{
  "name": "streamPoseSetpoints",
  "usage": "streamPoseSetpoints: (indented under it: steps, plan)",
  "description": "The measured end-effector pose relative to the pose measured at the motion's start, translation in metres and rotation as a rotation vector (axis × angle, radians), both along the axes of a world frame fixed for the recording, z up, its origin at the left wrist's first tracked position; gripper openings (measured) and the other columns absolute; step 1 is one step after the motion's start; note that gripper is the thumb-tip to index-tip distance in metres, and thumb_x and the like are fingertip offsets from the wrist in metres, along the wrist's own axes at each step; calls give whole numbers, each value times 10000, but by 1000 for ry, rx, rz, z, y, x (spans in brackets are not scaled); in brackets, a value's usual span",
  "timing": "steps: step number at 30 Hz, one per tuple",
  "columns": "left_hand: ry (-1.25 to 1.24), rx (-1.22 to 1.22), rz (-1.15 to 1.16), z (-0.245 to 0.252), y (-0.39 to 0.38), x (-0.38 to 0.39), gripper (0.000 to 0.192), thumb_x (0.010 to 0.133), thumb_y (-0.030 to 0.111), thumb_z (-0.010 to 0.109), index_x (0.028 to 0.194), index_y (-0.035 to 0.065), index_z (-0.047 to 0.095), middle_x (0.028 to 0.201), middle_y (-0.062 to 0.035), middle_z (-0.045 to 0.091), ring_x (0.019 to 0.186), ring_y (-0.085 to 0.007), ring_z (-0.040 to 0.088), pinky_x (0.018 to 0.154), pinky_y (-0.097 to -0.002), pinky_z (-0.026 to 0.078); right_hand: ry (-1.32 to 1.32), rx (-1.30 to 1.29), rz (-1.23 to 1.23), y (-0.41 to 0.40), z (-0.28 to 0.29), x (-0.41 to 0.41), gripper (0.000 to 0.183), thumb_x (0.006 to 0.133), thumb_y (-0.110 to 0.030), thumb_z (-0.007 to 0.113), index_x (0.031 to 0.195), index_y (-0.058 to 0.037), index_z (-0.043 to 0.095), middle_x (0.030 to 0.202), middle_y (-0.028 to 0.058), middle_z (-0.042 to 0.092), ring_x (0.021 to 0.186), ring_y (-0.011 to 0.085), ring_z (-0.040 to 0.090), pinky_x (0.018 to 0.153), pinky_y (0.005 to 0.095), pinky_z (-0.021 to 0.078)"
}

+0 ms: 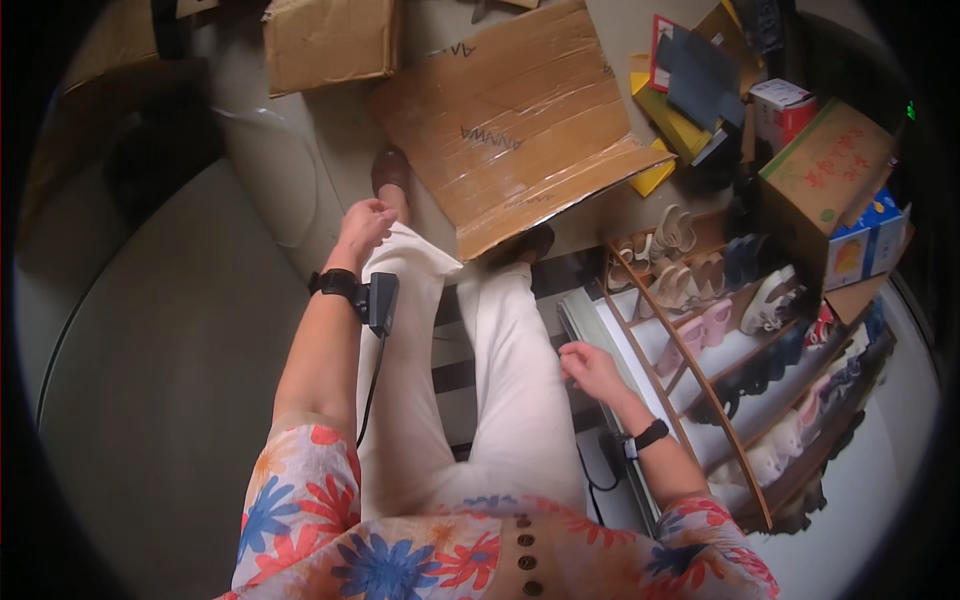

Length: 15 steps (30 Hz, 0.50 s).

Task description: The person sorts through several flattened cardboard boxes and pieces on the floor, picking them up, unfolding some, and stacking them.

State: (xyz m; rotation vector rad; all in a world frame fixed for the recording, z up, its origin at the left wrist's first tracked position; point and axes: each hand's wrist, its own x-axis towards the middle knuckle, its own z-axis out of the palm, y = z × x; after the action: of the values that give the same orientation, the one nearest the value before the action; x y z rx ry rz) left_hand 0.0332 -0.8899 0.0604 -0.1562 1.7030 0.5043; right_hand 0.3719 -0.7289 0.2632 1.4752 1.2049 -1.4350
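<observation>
My left hand (367,226) is closed at the lower end of one white trouser leg (405,300), pinching its cloth, which stretches out to a point on the right. Loosely curled, my right hand (592,369) is beside the other trouser leg (517,375), close to the shoe rack; whether its fingertips hold any cloth is unclear. A flattened cardboard sheet (517,112) with black writing lies on the floor ahead, its folded flap near my feet. One brown shoe (391,169) shows left of the sheet; the other shoe (536,244) is partly hidden by the flap.
To my right stands a shoe rack (697,352) filled with shoes, with a cardboard box (832,165) above its far end. Yellow and grey folded boxes (694,82) lie beyond. A closed carton (330,45) stands ahead on the left. A cable hangs from my left wrist device.
</observation>
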Motion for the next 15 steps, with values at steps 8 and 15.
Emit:
streamPoseSetpoints:
  steps: [8, 15]
  plan:
    - [-145, -45, -252, -126, 12, 125, 380, 739, 275, 624, 929, -51, 586, 828, -104, 589, 726, -218, 570, 591, -337, 479, 74, -40, -317, 9, -158, 2, 367, 870, -252, 559, 1133, -13, 468, 839, 81, 614, 663, 132, 619, 445, 226, 468]
    - [-272, -182, 97, -156, 5, 232, 584, 735, 117, 671, 1216, -92, 412, 838, -122, 602, 635, -203, 605, 592, -321, 509, -42, 4, -476, 23, -252, 24, 350, 857, -318, 573, 1001, -4, 515, 844, 93, 604, 697, 154, 624, 467, 244, 480]
